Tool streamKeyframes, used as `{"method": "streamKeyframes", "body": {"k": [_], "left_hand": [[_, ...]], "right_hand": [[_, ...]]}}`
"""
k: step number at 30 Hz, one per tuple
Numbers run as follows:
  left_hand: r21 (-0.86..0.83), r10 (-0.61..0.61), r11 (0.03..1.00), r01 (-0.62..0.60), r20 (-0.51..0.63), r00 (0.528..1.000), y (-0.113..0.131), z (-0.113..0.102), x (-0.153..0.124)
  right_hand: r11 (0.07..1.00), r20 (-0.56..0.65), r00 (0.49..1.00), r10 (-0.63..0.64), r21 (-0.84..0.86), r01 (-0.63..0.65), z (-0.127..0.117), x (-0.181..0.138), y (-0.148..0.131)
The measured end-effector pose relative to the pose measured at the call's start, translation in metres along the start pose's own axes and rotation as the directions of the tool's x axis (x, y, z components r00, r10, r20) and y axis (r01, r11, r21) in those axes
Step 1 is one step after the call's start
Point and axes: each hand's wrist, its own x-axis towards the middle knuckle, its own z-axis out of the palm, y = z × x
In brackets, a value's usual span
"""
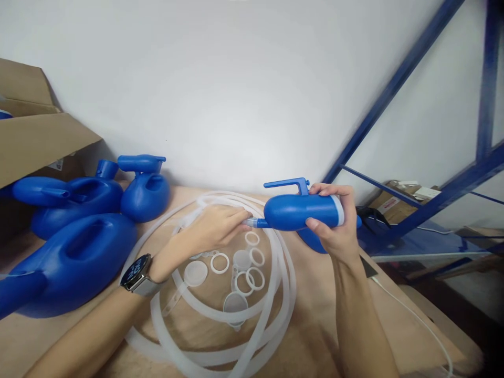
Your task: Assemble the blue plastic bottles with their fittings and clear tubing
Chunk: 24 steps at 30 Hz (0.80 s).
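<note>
My right hand (pixel 334 220) is wrapped round a blue plastic bottle-like part (pixel 299 211) with a thin blue handle on top and a white band at its wide end. It is held sideways above the table, with its narrow spout pointing left. My left hand (pixel 214 228) pinches the end of a clear white tube (pixel 249 222) right at that spout. A watch sits on my left wrist. Below both hands the tube lies in a big coil (pixel 275 315) on the table.
Several white rings and round caps (pixel 244 268) lie inside the coil. Blue plastic containers (pixel 79 247) are piled at the left beside a cardboard box (pixel 35 136). A blue metal rack (pixel 413 210) stands at the right. A white cable (pixel 413 315) runs along the table's right edge.
</note>
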Motion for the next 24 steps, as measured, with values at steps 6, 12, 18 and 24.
{"method": "streamKeyframes", "body": {"k": [6,12,18,24], "left_hand": [[-0.180,-0.034,0.983,0.040,0.036,0.999,0.019,-0.016,0.005],[-0.307,-0.073,0.944,0.122,0.166,0.983,0.038,-0.017,0.010],[-0.604,-0.045,0.780,0.166,0.211,0.977,0.047,-0.013,0.013],[-0.504,-0.183,0.848,0.164,0.011,0.983,0.047,-0.009,0.021]], "right_hand": [[0.958,0.000,0.968,-0.253,0.140,0.250,0.010,-0.001,0.000],[0.862,0.097,0.858,-0.504,0.119,0.493,0.010,0.001,0.000],[0.812,0.046,0.812,-0.582,0.093,0.577,0.016,0.003,-0.008],[0.913,-0.013,0.915,-0.403,0.054,0.403,0.003,0.005,0.004]]}}
